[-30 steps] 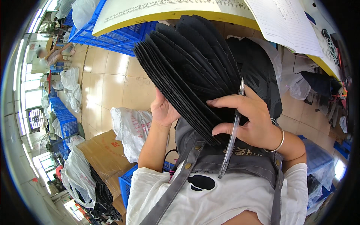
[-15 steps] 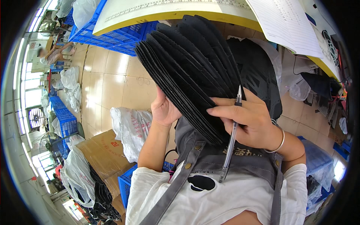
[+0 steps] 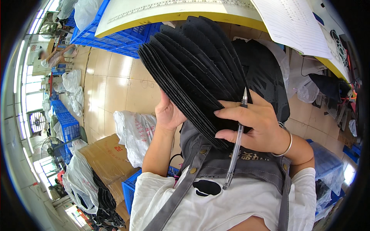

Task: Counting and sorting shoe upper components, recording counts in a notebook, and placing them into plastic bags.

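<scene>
A thick stack of black flat cut pieces [image 3: 192,73] is held up before my chest, its far ends fanned apart and its left edges packed tight. My left hand [image 3: 168,113] grips it from the left side, the fingers mostly hidden behind. At the stack's right near edge is my right hand [image 3: 257,125], its index finger and thumb against the pieces. A clear pen [image 3: 236,154] is caught between the fingers of that same hand, tip pointing up and away. More black pieces [image 3: 269,81] lie behind the stack at the right.
Ahead stands a white table with a yellow edge [image 3: 181,17], a printed ruler along it and an open notebook [image 3: 295,29] on top. Blue crates [image 3: 127,40] sit under it. To the left are a cardboard box [image 3: 110,156] and white sacks [image 3: 135,134]. A person [image 3: 58,56] is far left.
My right thumb has straightened out and shows more clearly along the stack's near edge. The pen has shifted slightly with that hand. My left hand stays in place.
</scene>
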{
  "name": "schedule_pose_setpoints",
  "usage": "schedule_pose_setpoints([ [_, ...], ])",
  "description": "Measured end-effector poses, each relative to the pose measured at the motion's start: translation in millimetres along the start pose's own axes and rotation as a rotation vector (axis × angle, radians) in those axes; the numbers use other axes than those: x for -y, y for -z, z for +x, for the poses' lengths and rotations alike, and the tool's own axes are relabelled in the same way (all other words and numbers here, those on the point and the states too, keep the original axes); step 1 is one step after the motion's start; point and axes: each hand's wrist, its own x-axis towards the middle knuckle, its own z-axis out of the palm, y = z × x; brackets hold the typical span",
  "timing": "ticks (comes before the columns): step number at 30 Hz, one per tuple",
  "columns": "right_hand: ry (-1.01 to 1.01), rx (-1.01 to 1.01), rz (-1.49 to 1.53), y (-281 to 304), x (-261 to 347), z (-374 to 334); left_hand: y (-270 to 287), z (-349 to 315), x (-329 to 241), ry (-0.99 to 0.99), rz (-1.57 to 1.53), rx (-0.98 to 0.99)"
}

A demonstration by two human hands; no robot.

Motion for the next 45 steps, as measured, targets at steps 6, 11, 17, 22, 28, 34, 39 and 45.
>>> schedule_pose_setpoints([
  [6,0.003,-0.005,0.020,-0.8,0.0,0.2,0.1,-0.4,-0.4,0.002,0.018,-0.016],
  [11,-0.049,0.041,0.024,1.2,3.2,-0.2,-0.3,0.7,-0.2,0.002,0.009,0.001],
  [17,0.051,-0.047,-0.058,0.5,-2.9,-1.2,-5.4,3.1,1.5,0.002,0.036,0.006],
  [22,0.068,0.107,-0.204,5.2,-3.3,-4.1,-4.4,1.4,1.4,-0.004,0.048,-0.020],
  [28,0.152,0.096,-0.241,5.6,-6.2,-3.4,-3.0,3.8,3.9,-0.041,-0.005,0.025],
  [34,0.168,0.155,-0.197,7.5,-7.6,0.3,-3.5,9.1,4.5,-0.048,-0.078,0.083],
  [39,0.100,0.138,-0.153,6.0,-1.2,0.5,-3.1,8.6,5.0,-0.039,-0.095,0.068],
  [45,0.058,0.120,-0.129,3.9,2.5,-0.4,-5.0,6.3,6.3,-0.048,-0.136,0.021],
])
